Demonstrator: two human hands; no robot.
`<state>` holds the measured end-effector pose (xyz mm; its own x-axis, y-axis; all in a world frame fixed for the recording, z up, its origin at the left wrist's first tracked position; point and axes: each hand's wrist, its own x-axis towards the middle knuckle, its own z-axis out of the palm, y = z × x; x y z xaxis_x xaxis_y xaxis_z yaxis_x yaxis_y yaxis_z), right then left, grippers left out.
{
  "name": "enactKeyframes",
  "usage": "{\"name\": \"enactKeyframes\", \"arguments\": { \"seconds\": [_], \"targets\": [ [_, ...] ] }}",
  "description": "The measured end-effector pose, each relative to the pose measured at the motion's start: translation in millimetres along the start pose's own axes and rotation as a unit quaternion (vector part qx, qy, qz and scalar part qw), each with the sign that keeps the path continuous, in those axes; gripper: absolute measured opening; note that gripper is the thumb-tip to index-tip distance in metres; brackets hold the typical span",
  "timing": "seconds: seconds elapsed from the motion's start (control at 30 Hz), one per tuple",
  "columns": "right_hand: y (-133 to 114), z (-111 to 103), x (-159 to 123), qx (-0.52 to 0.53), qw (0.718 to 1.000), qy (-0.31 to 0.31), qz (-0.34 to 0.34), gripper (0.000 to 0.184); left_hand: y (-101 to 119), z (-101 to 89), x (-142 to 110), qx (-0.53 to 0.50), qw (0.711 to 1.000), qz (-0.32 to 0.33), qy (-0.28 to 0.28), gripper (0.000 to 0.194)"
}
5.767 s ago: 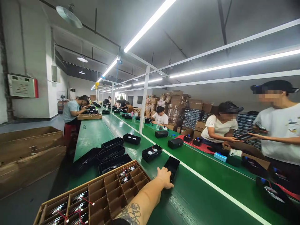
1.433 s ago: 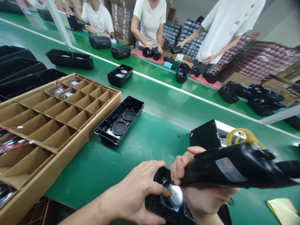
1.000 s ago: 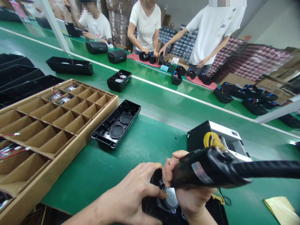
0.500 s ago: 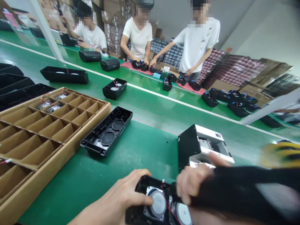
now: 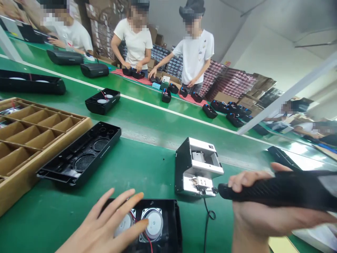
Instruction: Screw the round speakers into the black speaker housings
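**Q:** Head camera view, looking down at a green workbench: what are the two hands doing?

**A:** At the near edge, the left hand (image 5: 105, 225) lies flat with its fingers spread wide, gripping nothing. It rests on the near left part of a black speaker housing (image 5: 160, 225). Two round silver speaker drivers (image 5: 154, 223) sit side by side inside that housing, with a thin red wire running between them. The fingertips cover part of the left driver.

**Q:** And the right hand?

**A:** The right hand (image 5: 263, 214) is at the near right, closed around the handle of a black electric screwdriver (image 5: 276, 191). The tool lies almost level, with its tip pointing left. The tip sits right at the front of a small black and silver screw feeder box (image 5: 196, 168), which stands just beyond the housing. A black cable (image 5: 206, 218) curls down from the box.

**Q:** What else is around?

**A:** To the left lies an empty black speaker shell (image 5: 81, 158) with two round grilles. It sits against a cardboard divider tray (image 5: 39, 130). Farther off, another open housing (image 5: 102, 101) sits on the belt. Across the far side, three people in white shirts (image 5: 195, 52) work at a bench. Small black parts (image 5: 223, 109) are lined up to their right.
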<state>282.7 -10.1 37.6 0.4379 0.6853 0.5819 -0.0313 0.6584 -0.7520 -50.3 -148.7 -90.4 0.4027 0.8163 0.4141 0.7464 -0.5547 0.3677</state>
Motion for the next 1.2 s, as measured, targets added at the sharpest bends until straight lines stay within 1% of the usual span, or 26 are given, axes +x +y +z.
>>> {"name": "enactKeyframes", "arguments": {
  "seconds": [0.07,0.1,0.17,0.23,0.27,0.33,0.37,0.43,0.53,0.63,0.73,0.8,0.83,0.87,0.93,1.0,1.03,1.07,1.13,1.17,1.2],
  "targets": [
    [7,17,-3,-0.012,1.0,-0.021,-0.02,0.088,14,11.5,19,0.074,0.995,0.059,0.014,0.049],
    [10,21,-4,-0.011,0.999,-0.036,-0.012,0.088,18,16.5,27,0.099,0.991,0.093,0.021,0.046],
    [14,22,-6,-0.012,0.999,-0.045,0.001,0.086,21,23.9,39,0.111,0.983,0.143,0.031,0.039],
    [16,20,-7,-0.016,0.999,-0.048,0.002,0.084,20,28.0,46,0.105,0.979,0.171,0.027,0.033],
    [17,19,-8,-0.017,0.999,-0.05,0.005,0.083,19,29.5,48,0.093,0.98,0.175,0.026,0.027],
    [19,17,-9,-0.014,0.998,-0.055,0.017,0.083,18,32.1,48,0.05,0.982,0.176,0.043,0.014],
    [20,17,-9,-0.012,0.998,-0.054,0.023,0.083,18,33.4,47,0.024,0.982,0.176,0.056,0.014],
    [21,17,-10,-0.012,0.998,-0.048,0.028,0.082,18,35.4,45,-0.015,0.981,0.175,0.077,0.025],
    [22,16,-10,-0.011,0.998,-0.057,0.031,0.084,18,34.7,43,-0.017,0.983,0.174,0.061,0.031],
    [23,15,-12,-0.007,0.997,-0.064,0.043,0.085,16,27.9,43,-0.008,0.984,0.171,0.046,0.033],
    [22,13,-15,0.003,0.997,-0.057,0.051,0.086,18,15.5,42,0.001,0.987,0.152,0.051,0.03],
    [20,11,-17,0.016,0.997,-0.06,0.054,0.088,21,5.6,42,0.023,0.993,0.12,0.009,0.02],
    [19,9,-18,0.026,0.996,-0.065,0.055,0.089,23,0.8,41,0.034,0.995,0.096,-0.02,0.014],
    [17,6,-19,0.036,0.995,-0.073,0.057,0.089,25,-3.5,41,0.039,0.995,0.073,-0.054,0.012],
    [11,-3,-21,0.058,0.99,-0.105,0.068,0.087,28,-10.8,41,0.034,0.993,0.04,-0.11,0.03],
    [5,-17,-24,0.083,0.985,-0.127,0.085,0.085,30,-16.2,42,0.018,0.99,0.036,-0.139,0.046],
    [2,-26,-26,0.095,0.983,-0.124,0.096,0.08,30,-18.4,43,0.011,0.987,0.039,-0.153,0.049],
    [1,-35,-28,0.105,0.982,-0.114,0.107,0.07,31,-20.4,43,0.005,0.986,0.04,-0.162,0.05],
    [0,-51,-33,0.128,0.979,-0.092,0.127,0.038,31,-23.7,44,-0.011,0.984,0.034,-0.173,0.045],
    [0,-58,-37,0.138,0.975,-0.1,0.139,0.025,31,-24.9,44,-0.02,0.983,0.03,-0.18,0.043],
    [1,-61,-42,0.149,0.969,-0.127,0.15,0.025,31,-25.8,45,-0.03,0.981,0.024,-0.19,0.042]
  ]
}}
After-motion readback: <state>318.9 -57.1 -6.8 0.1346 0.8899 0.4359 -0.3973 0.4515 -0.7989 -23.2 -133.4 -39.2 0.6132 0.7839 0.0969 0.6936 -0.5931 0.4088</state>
